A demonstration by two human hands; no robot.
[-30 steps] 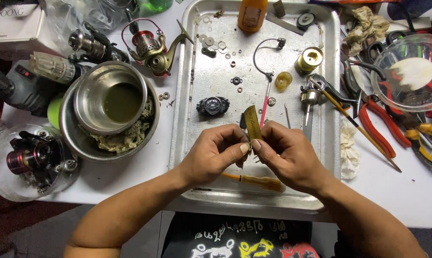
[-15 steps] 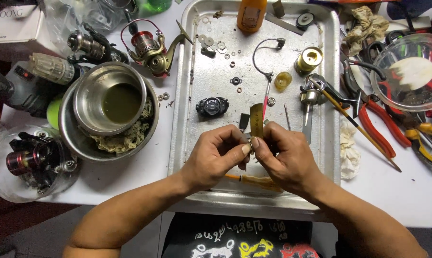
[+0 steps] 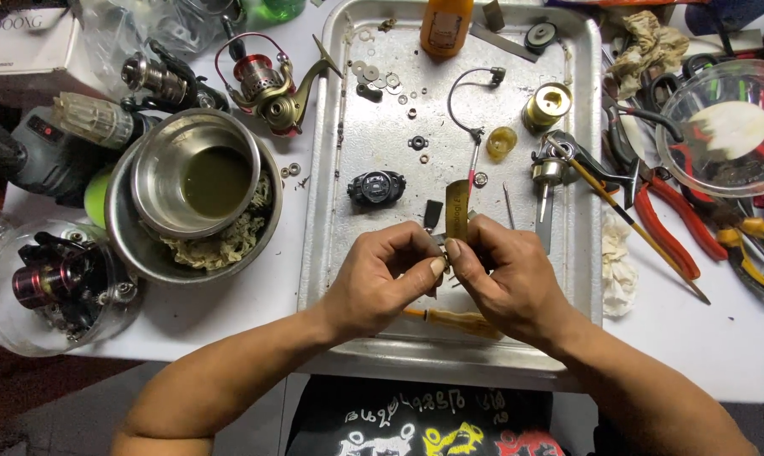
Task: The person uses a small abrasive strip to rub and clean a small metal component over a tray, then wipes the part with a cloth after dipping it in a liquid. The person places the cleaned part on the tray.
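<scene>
Both hands meet over the near half of a shallow, scuffed metal tray (image 3: 584,169) on the white table. The left hand (image 3: 382,279) and the right hand (image 3: 508,274) pinch, fingertip to fingertip, a narrow gold-coloured metal reel part (image 3: 457,211) that stands upright between them, its top end rising clear above the thumbs. Both hands are closed on it; what lies in the gap under the fingers is too small to make out.

Just beneath the hands, lying on the tray, is a yellow-handled screwdriver (image 3: 458,321). Just beyond the gold part sit a small black round reel housing (image 3: 376,187) and a thin curved wire bail arm (image 3: 464,97), with loose washers and screws scattered further up the tray. To the right of these are a brass-coloured spool (image 3: 547,105) and a small translucent yellow cap (image 3: 501,142).

Left of the tray, a steel bowl holding murky liquid (image 3: 198,171) nests in a larger steel bowl lined with a greasy rag. A gold-and-red spinning reel (image 3: 272,84) lies beyond them. On the right edge of the table, red-handled pliers (image 3: 665,224) lie beside a crumpled white tissue (image 3: 618,270).
</scene>
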